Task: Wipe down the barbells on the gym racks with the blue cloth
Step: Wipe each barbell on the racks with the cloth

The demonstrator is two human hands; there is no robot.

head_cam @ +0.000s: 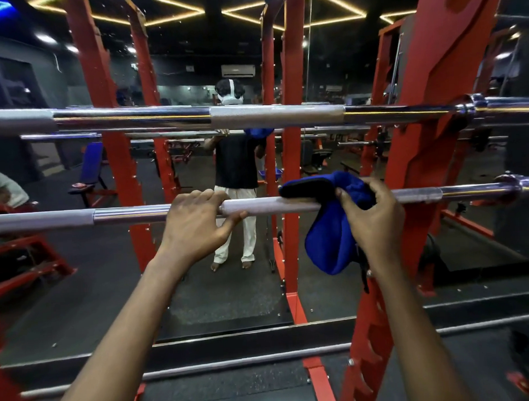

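Lower barbell [132, 215] ran left-right across mid-frame. Right hand [372, 217], grip closed on the blue cloth [331, 246], pressed it against the bar right of centre; left hand [195, 223] clasped bare bar just beside, unwiped length stretching leftward.

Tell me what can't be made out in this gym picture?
Head view, the only one:
- Both ends of the lower barbell run past the picture's edges.
- The bar under the blue cloth and right hand is covered, so its cleanliness is unknown.
- The left hand hides the bar beneath it.
- The upper barbell is also cut off at both sides.
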